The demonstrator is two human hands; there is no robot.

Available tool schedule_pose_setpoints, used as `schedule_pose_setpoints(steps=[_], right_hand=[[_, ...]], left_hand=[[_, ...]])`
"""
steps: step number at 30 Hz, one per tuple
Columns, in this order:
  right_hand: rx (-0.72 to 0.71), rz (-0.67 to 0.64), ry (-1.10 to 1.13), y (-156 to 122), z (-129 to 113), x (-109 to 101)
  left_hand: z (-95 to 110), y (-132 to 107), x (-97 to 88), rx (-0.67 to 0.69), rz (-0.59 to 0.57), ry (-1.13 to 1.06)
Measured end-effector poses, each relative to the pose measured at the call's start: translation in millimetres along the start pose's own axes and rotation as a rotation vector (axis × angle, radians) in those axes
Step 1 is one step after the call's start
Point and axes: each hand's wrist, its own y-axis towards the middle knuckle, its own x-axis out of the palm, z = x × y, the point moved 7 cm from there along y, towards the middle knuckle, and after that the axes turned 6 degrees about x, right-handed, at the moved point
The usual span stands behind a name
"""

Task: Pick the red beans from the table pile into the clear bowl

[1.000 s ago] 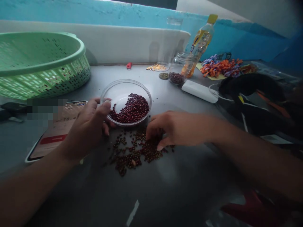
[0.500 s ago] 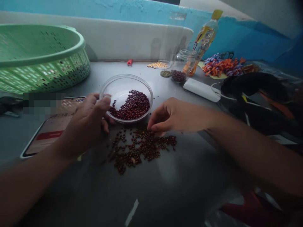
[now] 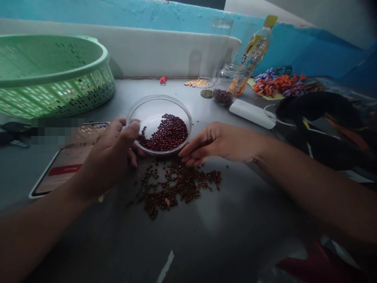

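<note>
A clear round bowl [image 3: 149,114] with dark red beans [image 3: 170,133] heaped toward its right side sits in front of me. My left hand [image 3: 113,157] grips its left rim, thumb on top and fingers curled beneath. Just below the bowl, a loose spread of darker mixed beans [image 3: 185,184] lies on the grey table, with one pale piece [image 3: 167,202] among them. My right hand [image 3: 216,141] hovers at the upper edge of this spread, close to the bowl's lower right rim. Its fingers are pressed together, and whatever they pinch is hidden.
A phone [image 3: 64,169] lies under my left forearm, and a green basket [image 3: 88,86] stands behind it. At the back are yellow kernels [image 3: 197,83], green beans [image 3: 206,93], a glass jar [image 3: 231,72] and a bottle [image 3: 256,47]. A white power bank [image 3: 251,113] lies beyond my right hand.
My right hand has shifted slightly left toward the bowl's rim, its fingers now stretched further forward. My left hand keeps its grip on the bowl. The whole view has moved slightly.
</note>
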Motion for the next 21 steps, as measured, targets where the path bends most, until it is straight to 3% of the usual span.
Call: schedule_pose_setpoints(steps=[3,5,8,11,13,18,21], right_hand=[[-0.153,0.117,-0.128,-12.5,-19.9,2.9],[-0.364,0.333,-0.254,-25.1,-46.5,3.8],[-0.645,0.660,-0.633,-40.9,-84.5,17.9],[-0.688,0.753,-0.941,-41.5,-96.7,33.5],[-0.648,0.671,-0.960,-43.5,-91.9,36.9],[-0.335,0.136,-0.950,-42.9,-47.2,47.5],[-0.295,0.021,-0.982,-34.6,-32.6,49.3]], left_hand=[[0.1,0.0,1.1,0.003,-0.005,0.006],[-0.9,0.8,1.4,0.000,-0.008,0.010],[-3.0,2.5,1.0,0.008,-0.013,0.000],[-5.1,3.5,-0.3,0.017,-0.011,-0.022],[-5.7,3.3,-0.8,0.017,-0.012,-0.029],[-3.7,2.3,-0.4,0.010,-0.012,0.012],[-0.8,1.1,-0.1,0.007,-0.010,0.015]])
